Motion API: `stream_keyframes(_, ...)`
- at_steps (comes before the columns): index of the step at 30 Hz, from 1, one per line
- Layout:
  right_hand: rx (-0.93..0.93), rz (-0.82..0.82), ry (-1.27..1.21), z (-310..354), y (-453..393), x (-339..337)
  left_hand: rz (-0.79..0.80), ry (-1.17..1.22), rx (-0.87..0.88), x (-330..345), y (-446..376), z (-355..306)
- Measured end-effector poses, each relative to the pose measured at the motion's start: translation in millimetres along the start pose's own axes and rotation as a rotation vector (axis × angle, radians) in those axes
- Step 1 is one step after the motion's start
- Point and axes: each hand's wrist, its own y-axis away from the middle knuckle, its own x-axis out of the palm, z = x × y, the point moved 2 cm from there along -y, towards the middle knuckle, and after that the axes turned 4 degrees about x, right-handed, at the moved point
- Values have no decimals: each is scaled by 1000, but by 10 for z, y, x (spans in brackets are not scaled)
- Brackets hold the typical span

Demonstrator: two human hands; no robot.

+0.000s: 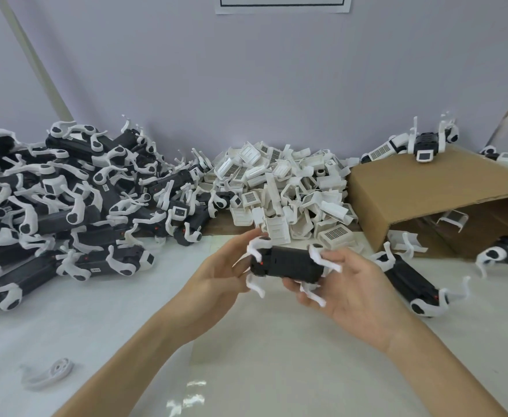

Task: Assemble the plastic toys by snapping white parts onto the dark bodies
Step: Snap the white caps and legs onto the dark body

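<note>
A dark toy body (288, 264) with white legs at both ends is held above the table between my hands. My left hand (221, 273) grips its left end with the fingers curled round it. My right hand (353, 291) cups the right end from below, thumb under the body and fingers behind the white legs. A heap of white cover parts (285, 188) lies just behind the toy. A big pile of dark bodies with white legs (66, 200) fills the left side of the table.
A tipped cardboard box (421, 200) lies at the right with assembled toys (424, 145) on top. Other dark toys (412, 284) lie beside my right hand. A loose white leg (51, 374) lies near the front left. A wall closes the back.
</note>
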Motion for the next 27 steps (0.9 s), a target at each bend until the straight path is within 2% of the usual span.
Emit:
stream_keyframes(3, -113, -24, 2, -27, -11, 15, -54, 237, -73, -25, -24, -17)
stream_keyframes(5, -221, -90, 97, -64, -42, 14, -97, 273, -155, -7, -52, -3)
stream_keyframes(7, -330, -153, 271, -100, -54, 13, -194, 111, -235, 44, -56, 29)
stream_keyframes(9, -380, -147, 402, -143, -55, 49, -241, -91, -195, 103, -45, 49)
stream_keyframes(13, -352, -79, 233, -180, -102, 39, -313, -205, -39, 130, 16, -8)
stream_keyframes(16, -322, -100, 315, -188, -91, 37, -354, -353, 83, 147, 29, -60)
stream_keyframes(20, -330, -34, 342, -175, -74, 41, -349, -553, 214, 161, 43, -74)
stream_keyframes(24, -408, -47, 323, -178, -90, 35, -256, -668, 144, 78, 58, 5)
stream_keyframes(27, -495, -128, 494, -198, -84, 53, -198, -787, 125, 75, 79, 51)
